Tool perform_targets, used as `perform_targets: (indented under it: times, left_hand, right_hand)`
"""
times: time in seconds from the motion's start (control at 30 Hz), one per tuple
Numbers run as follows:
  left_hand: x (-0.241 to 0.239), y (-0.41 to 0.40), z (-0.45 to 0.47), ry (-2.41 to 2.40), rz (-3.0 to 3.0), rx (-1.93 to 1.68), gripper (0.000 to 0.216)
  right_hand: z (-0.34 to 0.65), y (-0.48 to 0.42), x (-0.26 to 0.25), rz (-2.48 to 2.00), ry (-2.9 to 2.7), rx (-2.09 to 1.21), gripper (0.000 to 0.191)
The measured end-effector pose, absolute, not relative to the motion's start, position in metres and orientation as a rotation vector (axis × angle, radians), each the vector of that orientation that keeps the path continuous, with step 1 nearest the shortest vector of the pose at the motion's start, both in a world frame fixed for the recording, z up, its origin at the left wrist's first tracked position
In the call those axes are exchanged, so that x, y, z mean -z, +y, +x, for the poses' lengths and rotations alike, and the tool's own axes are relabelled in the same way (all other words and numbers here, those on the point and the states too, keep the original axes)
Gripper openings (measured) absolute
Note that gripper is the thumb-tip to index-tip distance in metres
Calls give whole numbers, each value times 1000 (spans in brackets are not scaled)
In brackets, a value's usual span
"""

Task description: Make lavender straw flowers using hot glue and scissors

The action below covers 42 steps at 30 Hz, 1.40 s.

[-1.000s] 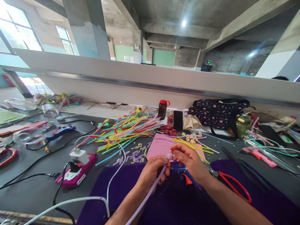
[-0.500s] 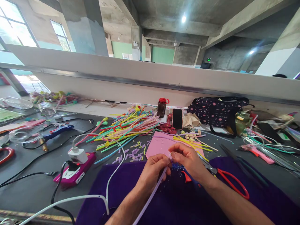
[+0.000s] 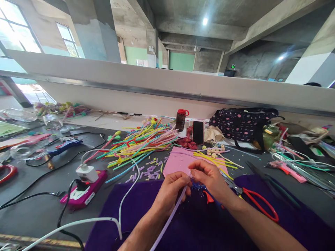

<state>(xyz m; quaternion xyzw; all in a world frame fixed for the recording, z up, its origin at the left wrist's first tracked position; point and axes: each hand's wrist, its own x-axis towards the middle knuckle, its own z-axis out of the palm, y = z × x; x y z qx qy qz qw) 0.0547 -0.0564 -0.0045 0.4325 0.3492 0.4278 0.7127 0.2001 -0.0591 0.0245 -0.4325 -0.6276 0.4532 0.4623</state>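
Observation:
A long lavender pipe cleaner (image 3: 170, 218) runs from my fingers down toward the bottom edge, passing along my left forearm. My left hand (image 3: 169, 191) is closed and pinches it near its upper end. Close against it, my right hand (image 3: 210, 177) pinches the small pale tip with thumb and forefinger; the fingertips partly hide that end. Both hands are above a dark purple cloth (image 3: 125, 209). Behind them lies a pink sheet (image 3: 180, 160). Scissors with red handles (image 3: 258, 204) rest right of my right hand. An orange-red piece (image 3: 208, 198) shows beneath my hands.
Coloured pipe cleaners (image 3: 146, 143) lie piled behind, with short cut lavender pieces (image 3: 150, 172) before them. Left stands a magenta power strip (image 3: 87, 195) with a white charger (image 3: 86, 173) and cables. A bottle (image 3: 180, 120), phone (image 3: 198, 132), patterned bag (image 3: 243, 125) and pink glue gun (image 3: 289, 170) are farther off.
Almost nothing differs. The lower part of the lavender pipe cleaner has shifted very slightly to the right; both hands keep their pinch in the same place.

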Motion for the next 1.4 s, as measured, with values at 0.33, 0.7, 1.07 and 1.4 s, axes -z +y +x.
perform_targets:
  times: [0.33, 0.7, 1.07, 1.4]
  left_hand:
    - [4, -52, 48, 705, 813, -858, 22]
    - [8, -52, 45, 578, 553, -1058, 22]
    - [7, -57, 51, 679, 810, -1195, 21]
    - [1, -61, 48, 570, 931, -1176, 16]
  right_hand:
    - [206, -56, -26, -1023, -1553, -1073, 38]
    - [198, -64, -20, -1005, -1498, -1193, 33]
    - [178, -70, -5, -923, -1542, -1353, 26]
    - [185, -65, -3, -820, -1479, -1555, 25]
